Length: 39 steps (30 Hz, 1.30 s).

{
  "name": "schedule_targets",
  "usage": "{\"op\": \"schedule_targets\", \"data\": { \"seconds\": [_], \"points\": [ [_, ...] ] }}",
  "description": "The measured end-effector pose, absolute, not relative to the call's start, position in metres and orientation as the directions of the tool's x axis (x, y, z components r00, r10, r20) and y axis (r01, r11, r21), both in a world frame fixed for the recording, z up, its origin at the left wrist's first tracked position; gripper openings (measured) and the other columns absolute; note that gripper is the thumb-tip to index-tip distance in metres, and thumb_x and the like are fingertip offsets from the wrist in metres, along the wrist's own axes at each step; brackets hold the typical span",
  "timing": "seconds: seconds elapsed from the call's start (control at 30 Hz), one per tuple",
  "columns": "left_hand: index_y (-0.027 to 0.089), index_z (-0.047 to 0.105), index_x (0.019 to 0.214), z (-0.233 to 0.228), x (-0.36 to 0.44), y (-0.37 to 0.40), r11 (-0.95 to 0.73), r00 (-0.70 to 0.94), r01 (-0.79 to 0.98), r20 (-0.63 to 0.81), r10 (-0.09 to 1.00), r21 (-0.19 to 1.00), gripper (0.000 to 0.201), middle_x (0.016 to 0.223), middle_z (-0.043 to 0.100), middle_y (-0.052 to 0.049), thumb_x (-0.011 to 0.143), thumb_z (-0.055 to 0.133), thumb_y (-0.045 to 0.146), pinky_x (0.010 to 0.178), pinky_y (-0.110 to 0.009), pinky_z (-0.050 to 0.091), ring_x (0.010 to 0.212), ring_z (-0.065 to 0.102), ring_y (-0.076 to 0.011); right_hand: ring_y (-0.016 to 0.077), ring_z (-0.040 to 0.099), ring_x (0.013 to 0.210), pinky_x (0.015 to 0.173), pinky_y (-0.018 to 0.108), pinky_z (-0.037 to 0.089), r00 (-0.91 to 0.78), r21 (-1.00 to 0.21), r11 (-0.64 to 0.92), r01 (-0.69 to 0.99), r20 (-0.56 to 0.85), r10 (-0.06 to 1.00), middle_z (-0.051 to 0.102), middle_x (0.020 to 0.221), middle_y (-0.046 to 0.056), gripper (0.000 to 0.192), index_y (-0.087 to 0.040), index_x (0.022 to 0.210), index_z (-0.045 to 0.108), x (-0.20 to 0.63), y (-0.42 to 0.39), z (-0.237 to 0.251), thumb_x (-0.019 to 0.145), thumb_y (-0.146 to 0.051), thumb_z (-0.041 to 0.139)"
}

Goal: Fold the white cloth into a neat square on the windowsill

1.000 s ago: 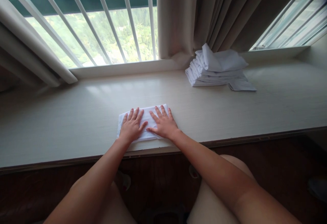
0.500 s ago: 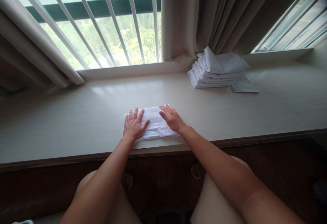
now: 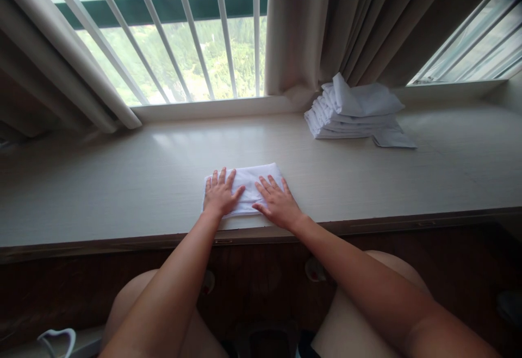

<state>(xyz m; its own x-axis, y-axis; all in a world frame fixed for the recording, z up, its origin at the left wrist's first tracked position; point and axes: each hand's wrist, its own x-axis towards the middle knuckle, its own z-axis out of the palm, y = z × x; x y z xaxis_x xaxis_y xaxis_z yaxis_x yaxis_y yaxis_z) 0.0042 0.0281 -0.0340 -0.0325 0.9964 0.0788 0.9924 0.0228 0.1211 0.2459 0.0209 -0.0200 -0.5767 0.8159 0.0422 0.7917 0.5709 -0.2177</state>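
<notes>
A folded white cloth (image 3: 249,178) lies flat near the front edge of the pale sill (image 3: 171,184). On its left part rests my left hand (image 3: 221,193), palm down with the fingers spread. My right hand (image 3: 279,200) lies flat on the right part, its fingers also apart. Neither hand grips the fabric. Parts of the cloth are hidden under both palms. Further back on the right, a stack of folded white cloths (image 3: 353,110) stands by the curtain, with one corner sticking out at its lower right.
Behind the sill is a barred window (image 3: 183,48) with a left curtain (image 3: 73,59) and a middle curtain (image 3: 297,31) hanging beside it. My knees are below the sill's front edge (image 3: 379,227). A white curved object (image 3: 61,333) shows at the lower left.
My right hand has moved down onto the cloth's right part and spread its fingers flat. The left hand stays on the left part. The view has shifted slightly.
</notes>
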Motion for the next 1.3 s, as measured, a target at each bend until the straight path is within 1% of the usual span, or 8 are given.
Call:
{"op": "schedule_targets", "data": {
  "seconds": [0.2,0.37,0.47,0.57,0.7,0.8,1.13,1.3],
  "points": [
    [0.035,0.031,0.165,-0.033,0.004,0.029,0.034,-0.042,0.992,0.06,0.997,0.122,0.082,0.175,0.021,-0.007,0.096,0.025,0.078,0.131,-0.06,0.018,0.162,0.018,-0.0382,0.0315,0.005,0.165,0.131,0.068,0.009,-0.485,-0.233,0.447,0.864,-0.145,0.862,0.004,0.175,0.001,0.075,-0.03,0.169,0.012,0.271,0.041,-0.019,0.105,-0.066,0.023],
    [0.034,0.031,0.165,-0.032,0.004,0.029,0.028,-0.036,0.993,0.067,0.997,0.113,0.084,0.175,0.022,-0.008,0.096,0.023,0.079,0.13,-0.06,0.018,0.162,0.018,-0.0392,0.0423,-0.003,0.163,0.125,0.077,0.001,-0.441,-0.236,0.418,0.877,-0.054,0.896,0.006,0.176,0.002,0.084,-0.028,0.169,0.021,0.266,0.045,-0.01,0.1,-0.077,0.02],
    [0.034,0.031,0.166,-0.032,0.003,0.029,0.03,-0.037,0.994,0.066,0.997,0.105,0.083,0.175,0.022,-0.007,0.096,0.023,0.079,0.13,-0.06,0.018,0.162,0.018,-0.0389,0.0358,-0.002,0.165,0.131,0.067,0.004,-0.423,-0.269,0.407,0.873,-0.004,0.906,0.004,0.175,0.006,0.088,-0.02,0.169,0.018,0.26,0.056,-0.003,0.101,-0.075,0.018],
    [0.034,0.031,0.166,-0.033,0.003,0.029,0.031,-0.038,0.995,0.066,0.997,0.098,0.083,0.175,0.022,-0.007,0.096,0.024,0.078,0.13,-0.06,0.019,0.162,0.019,-0.0388,0.0277,0.006,0.165,0.135,0.058,0.007,-0.441,-0.285,0.394,0.874,-0.121,0.889,0.003,0.175,0.011,0.087,-0.011,0.169,0.012,0.255,0.071,-0.002,0.104,-0.069,0.02],
    [0.034,0.031,0.166,-0.032,0.003,0.03,0.034,-0.039,0.996,0.056,0.998,0.083,0.082,0.175,0.022,-0.007,0.096,0.025,0.077,0.13,-0.06,0.019,0.162,0.019,-0.0382,0.0292,0.015,0.164,0.133,0.061,0.002,-0.4,-0.266,0.347,0.899,-0.181,0.898,0.015,0.173,0.016,0.083,-0.007,0.167,0.024,0.247,0.088,-0.004,0.106,-0.064,0.026],
    [0.034,0.029,0.166,-0.032,0.003,0.03,0.039,-0.043,0.997,0.053,0.998,0.073,0.081,0.175,0.022,-0.007,0.097,0.025,0.077,0.13,-0.059,0.019,0.162,0.019,-0.0373,0.0279,0.008,0.165,0.133,0.061,-0.003,-0.4,-0.281,0.356,0.891,-0.116,0.909,0.014,0.173,0.014,0.08,-0.01,0.167,0.023,0.244,0.096,-0.007,0.106,-0.061,0.028],
    [0.034,0.029,0.166,-0.03,0.002,0.029,0.038,-0.04,0.997,0.041,0.998,0.06,0.081,0.175,0.021,-0.007,0.097,0.027,0.076,0.131,-0.058,0.019,0.162,0.018,-0.0368,0.0333,-0.005,0.165,0.127,0.073,-0.002,-0.417,-0.333,0.317,0.888,-0.29,0.862,0.001,0.176,0.008,0.08,-0.023,0.17,0.008,0.256,0.114,-0.007,0.104,-0.067,0.022],
    [0.034,0.028,0.166,-0.029,0.004,0.03,0.041,-0.042,0.998,0.039,0.998,0.044,0.081,0.175,0.021,-0.007,0.097,0.027,0.076,0.13,-0.059,0.021,0.162,0.019,-0.0374,0.044,0.005,0.162,0.121,0.081,0.0,-0.398,-0.355,0.326,0.876,-0.149,0.905,0.024,0.172,0.016,0.069,-0.015,0.162,0.038,0.238,0.101,0.03,0.105,-0.053,0.044]
  ]
}}
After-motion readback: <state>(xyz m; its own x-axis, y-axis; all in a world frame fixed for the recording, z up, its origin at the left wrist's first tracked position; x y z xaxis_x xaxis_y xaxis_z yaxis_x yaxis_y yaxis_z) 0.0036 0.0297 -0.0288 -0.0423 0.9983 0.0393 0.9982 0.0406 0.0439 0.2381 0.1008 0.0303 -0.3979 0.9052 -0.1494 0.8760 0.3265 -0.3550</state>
